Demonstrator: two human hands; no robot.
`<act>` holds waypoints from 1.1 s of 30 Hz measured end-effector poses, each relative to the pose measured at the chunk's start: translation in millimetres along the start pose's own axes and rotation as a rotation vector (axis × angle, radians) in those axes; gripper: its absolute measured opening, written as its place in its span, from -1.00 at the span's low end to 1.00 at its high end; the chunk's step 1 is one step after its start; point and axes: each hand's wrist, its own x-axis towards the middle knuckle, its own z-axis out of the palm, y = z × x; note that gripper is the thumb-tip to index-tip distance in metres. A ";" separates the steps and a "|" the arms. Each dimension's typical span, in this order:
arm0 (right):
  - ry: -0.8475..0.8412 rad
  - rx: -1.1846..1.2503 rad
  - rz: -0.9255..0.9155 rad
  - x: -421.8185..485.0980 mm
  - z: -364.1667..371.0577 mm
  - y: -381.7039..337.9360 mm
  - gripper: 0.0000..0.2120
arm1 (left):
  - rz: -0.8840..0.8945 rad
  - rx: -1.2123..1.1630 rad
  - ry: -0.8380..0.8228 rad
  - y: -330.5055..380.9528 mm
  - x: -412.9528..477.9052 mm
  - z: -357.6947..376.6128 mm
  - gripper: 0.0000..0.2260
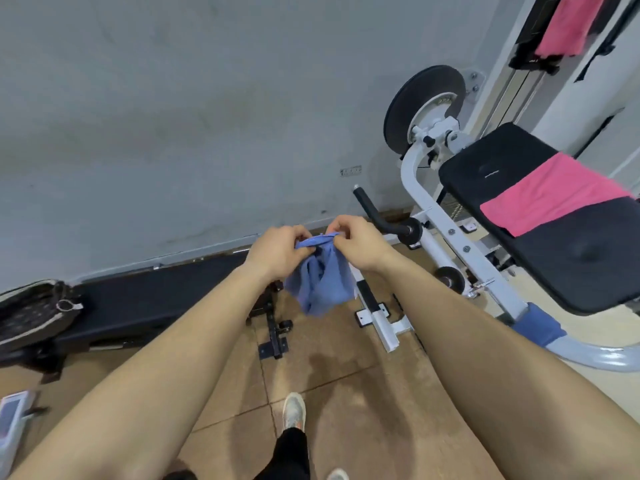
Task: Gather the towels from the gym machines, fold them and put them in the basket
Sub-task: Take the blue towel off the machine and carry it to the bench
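Bunched blue towel (320, 285) hanging from left hand (277, 251) and right hand (360, 242), pink towel (550, 195) flat across seat (571, 265)

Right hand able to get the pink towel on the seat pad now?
Probably not yet: right hand and left hand pinch the blue towel. The way to the pink towel on the seat pad looks open.

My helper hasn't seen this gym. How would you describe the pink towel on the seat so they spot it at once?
Find the white metal gym machine on the right, then its black padded seat. The pink cloth towel lies spread flat across that seat, unlike the other pink towel, which hangs high up behind it.
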 end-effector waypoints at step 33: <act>-0.185 -0.529 -0.276 -94.4 360.6 -229.4 -0.74 | -0.607 0.103 0.002 -347.4 -436.3 -94.5 -0.79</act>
